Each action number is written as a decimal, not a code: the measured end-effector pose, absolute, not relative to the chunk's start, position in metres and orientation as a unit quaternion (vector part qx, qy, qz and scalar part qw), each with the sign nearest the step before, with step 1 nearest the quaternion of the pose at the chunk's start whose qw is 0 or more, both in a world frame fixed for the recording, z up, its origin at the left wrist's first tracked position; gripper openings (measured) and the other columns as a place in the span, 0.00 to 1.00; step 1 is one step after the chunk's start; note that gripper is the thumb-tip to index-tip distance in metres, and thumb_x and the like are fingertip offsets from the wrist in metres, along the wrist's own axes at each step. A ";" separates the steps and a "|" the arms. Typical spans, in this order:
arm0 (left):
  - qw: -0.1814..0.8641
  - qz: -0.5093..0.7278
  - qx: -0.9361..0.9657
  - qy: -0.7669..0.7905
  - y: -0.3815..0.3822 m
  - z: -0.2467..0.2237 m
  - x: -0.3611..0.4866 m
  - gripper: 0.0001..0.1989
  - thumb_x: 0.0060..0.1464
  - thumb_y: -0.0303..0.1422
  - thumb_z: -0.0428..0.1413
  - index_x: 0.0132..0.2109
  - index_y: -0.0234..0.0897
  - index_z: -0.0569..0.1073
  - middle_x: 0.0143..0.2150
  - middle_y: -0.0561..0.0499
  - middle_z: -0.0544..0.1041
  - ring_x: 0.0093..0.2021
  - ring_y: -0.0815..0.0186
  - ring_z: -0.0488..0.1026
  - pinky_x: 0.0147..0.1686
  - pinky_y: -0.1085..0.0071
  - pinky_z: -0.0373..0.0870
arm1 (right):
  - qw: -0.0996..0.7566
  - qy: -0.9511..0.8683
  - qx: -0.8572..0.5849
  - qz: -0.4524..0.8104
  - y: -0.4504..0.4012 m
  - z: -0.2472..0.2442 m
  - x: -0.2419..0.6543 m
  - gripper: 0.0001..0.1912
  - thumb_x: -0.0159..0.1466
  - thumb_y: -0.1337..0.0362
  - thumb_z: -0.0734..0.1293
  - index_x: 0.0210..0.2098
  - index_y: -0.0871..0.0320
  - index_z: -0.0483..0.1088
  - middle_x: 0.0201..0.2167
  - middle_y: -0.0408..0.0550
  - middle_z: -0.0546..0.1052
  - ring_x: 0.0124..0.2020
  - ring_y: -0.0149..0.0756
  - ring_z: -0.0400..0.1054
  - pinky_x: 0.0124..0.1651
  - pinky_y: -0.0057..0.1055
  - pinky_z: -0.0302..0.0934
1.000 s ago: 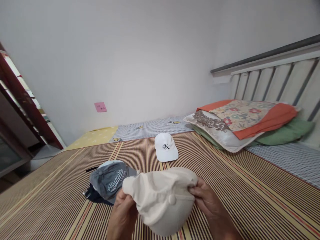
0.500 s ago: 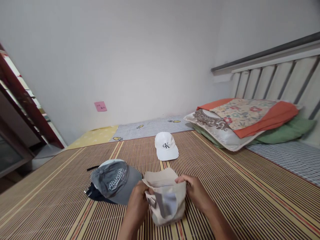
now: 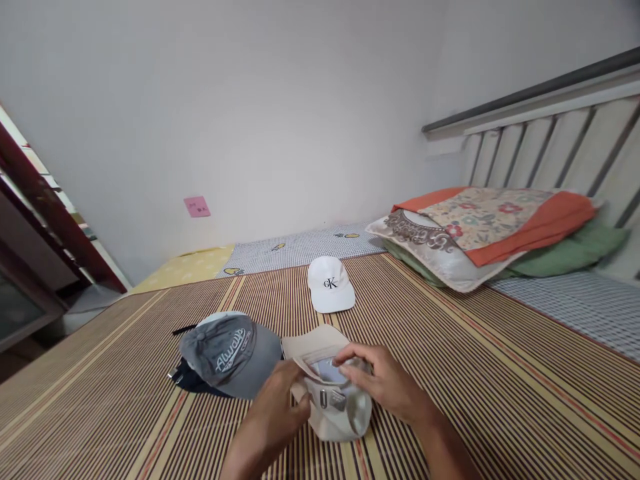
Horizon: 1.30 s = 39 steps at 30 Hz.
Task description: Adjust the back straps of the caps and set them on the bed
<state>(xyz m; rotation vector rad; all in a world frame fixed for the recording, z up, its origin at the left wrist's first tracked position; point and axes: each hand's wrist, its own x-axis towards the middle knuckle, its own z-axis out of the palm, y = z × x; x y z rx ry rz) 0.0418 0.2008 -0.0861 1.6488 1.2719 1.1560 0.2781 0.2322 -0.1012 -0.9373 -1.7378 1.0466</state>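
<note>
We see a cream fabric baseball cap resting on a tan-and-dark striped mat, its hollow inside turned up toward us, its brim pointing away from the person, and a small metal buckle showing on its strap. At the cap's left edge we find the left hand, its fingers bent and its thumb drawn in, pinching the fabric. At the cap's right rim we note the right hand, loosely curled, with thumb and forefinger slightly apart; whether it grips the fabric we cannot tell. Just left of the cream cap we observe a grey cap with white "Always" lettering, lying over a dark navy cap and a pale, mostly hidden cap. Beyond the cream cap, and apart from it, we see a white cap with black "CK" letters, its brim toward the person. Farther beyond the cream cap we distinguish a blue-and-white checked cloth, and to the far left a yellow cloth. Well to the cap's far right we find a white pillow with brown scrollwork beneath an orange-edged floral cloth.
</note>
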 end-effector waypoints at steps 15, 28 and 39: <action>0.376 0.294 0.730 0.489 0.201 -0.078 0.050 0.06 0.56 0.32 0.56 0.33 0.39 0.78 0.31 0.52 0.76 0.35 0.62 0.69 0.35 0.70 0.59 | 0.442 -0.700 -0.396 0.398 0.236 -0.113 0.274 0.12 0.70 0.54 0.67 0.39 0.53 0.80 0.36 0.46 0.83 0.39 0.43 0.76 0.41 0.34 0.65; 0.329 0.409 0.691 0.497 0.221 -0.103 0.024 0.12 0.62 0.38 0.53 0.32 0.39 0.72 0.30 0.53 0.71 0.34 0.63 0.67 0.36 0.69 0.61 | 0.521 -0.607 -0.485 0.353 0.254 -0.134 0.290 0.20 0.67 0.48 0.64 0.40 0.57 0.78 0.41 0.57 0.85 0.45 0.53 0.79 0.47 0.43 0.71; 0.319 0.400 0.699 0.499 0.219 -0.096 0.025 0.11 0.60 0.36 0.52 0.32 0.39 0.72 0.30 0.52 0.72 0.35 0.61 0.69 0.38 0.67 0.64 | 0.515 -0.618 -0.482 0.348 0.254 -0.135 0.285 0.20 0.67 0.49 0.63 0.41 0.58 0.77 0.40 0.57 0.84 0.43 0.50 0.79 0.45 0.41 0.71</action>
